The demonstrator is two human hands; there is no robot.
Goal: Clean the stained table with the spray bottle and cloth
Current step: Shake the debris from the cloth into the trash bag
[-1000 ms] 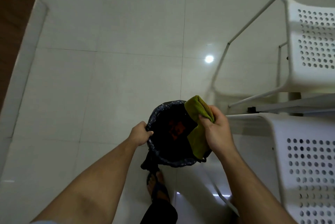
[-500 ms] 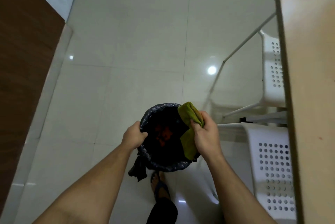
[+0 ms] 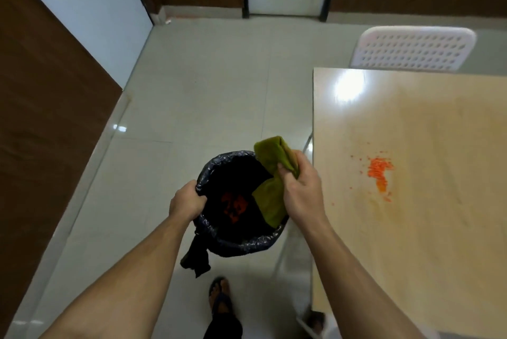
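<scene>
Olive cloth (image 3: 270, 174), clenched in the right hand (image 3: 300, 193), is shaken over the bin (image 3: 238, 242) gripped by the left hand (image 3: 186, 201); orange crumbs (image 3: 380, 171) must be wiped next.

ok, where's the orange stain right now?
Head view, right side: the orange stain sits on the light wooden table, just right of the right hand holding the green cloth over the bin.

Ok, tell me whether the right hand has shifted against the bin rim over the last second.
No. The right hand stays clamped on the green cloth at the right rim of the black-lined bin; only the head camera tilted up, bringing the table into view.
</scene>
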